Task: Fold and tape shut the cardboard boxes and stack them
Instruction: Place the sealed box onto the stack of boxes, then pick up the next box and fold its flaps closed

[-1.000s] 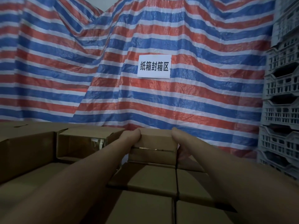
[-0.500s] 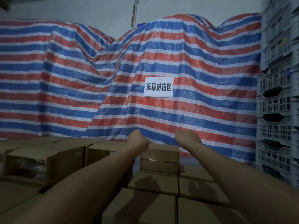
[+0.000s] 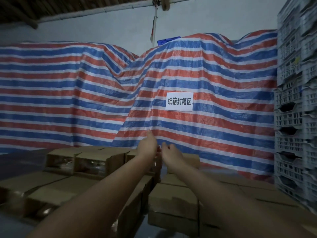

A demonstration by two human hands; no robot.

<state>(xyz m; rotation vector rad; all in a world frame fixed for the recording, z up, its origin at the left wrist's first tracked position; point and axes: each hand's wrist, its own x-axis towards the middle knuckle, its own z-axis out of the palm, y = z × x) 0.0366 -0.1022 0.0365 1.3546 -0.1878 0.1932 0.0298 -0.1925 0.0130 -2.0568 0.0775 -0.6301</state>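
Striped tarp (image 3: 85,93) hanging behind both hands, grey crates (image 3: 295,117) stacking up right of them. Cardboard boxes (image 3: 173,201) lying in rows under the forearms, more sitting left of the hands. White sign (image 3: 179,101) hanging above right hand. Left hand (image 3: 147,145) and right hand (image 3: 169,152) reaching out close together, fingers loose, possibly pinching something small between them, cannot tell

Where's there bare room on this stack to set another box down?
The flat box tops below the right hand look free, as do those on the near left. It's crowded at the far left, where open boxes stand beside the left hand.
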